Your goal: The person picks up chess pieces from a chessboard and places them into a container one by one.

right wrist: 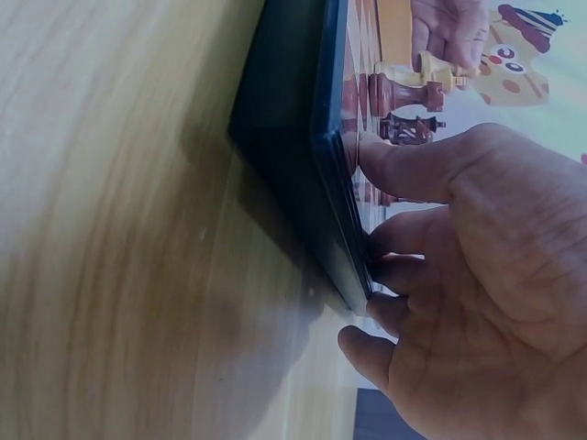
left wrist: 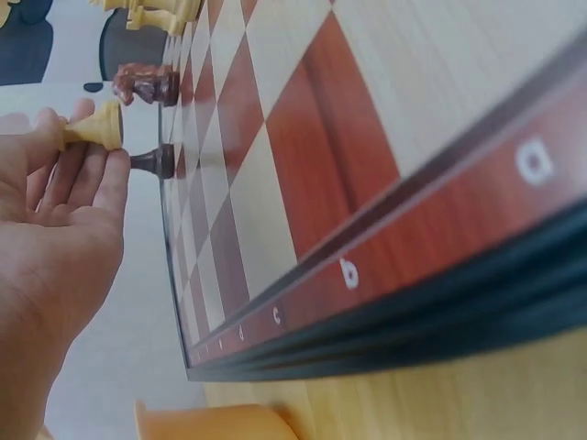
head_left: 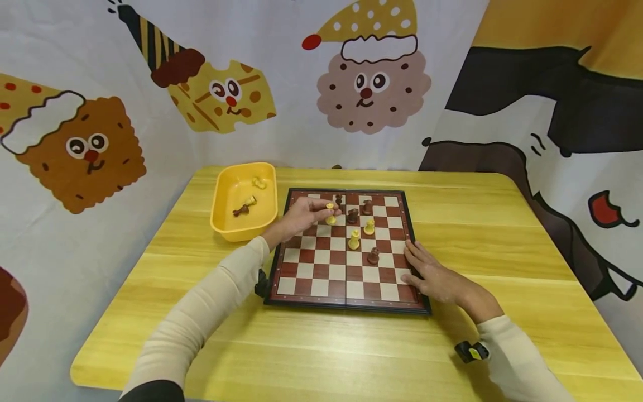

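Observation:
My left hand (head_left: pixel 307 215) pinches a pale yellow chess piece (head_left: pixel 330 218) by its upper part, over the far left half of the chessboard (head_left: pixel 321 272). In the left wrist view the piece's flared base (left wrist: pixel 111 126) points toward the board. A slim dark piece (head_left: pixel 339 200) stands just beyond the fingers, and a dark brown knight (head_left: pixel 353 216) is to their right. My right hand (head_left: pixel 436 277) rests along the board's right edge with its fingers spread loosely and holds no piece. Two pale pieces, a taller one (head_left: pixel 354 240) and a shorter one (head_left: pixel 369 226), stand between the hands.
Another dark piece (head_left: pixel 367 207) is near the board's far side, and a dark rook-like piece (head_left: pixel 373 255) stands in its right half. Left of the board, a yellow tray (head_left: pixel 219 220) holds several pieces lying down. Everything stands on a wooden table (head_left: pixel 497 223) before a printed curtain (head_left: pixel 296 145).

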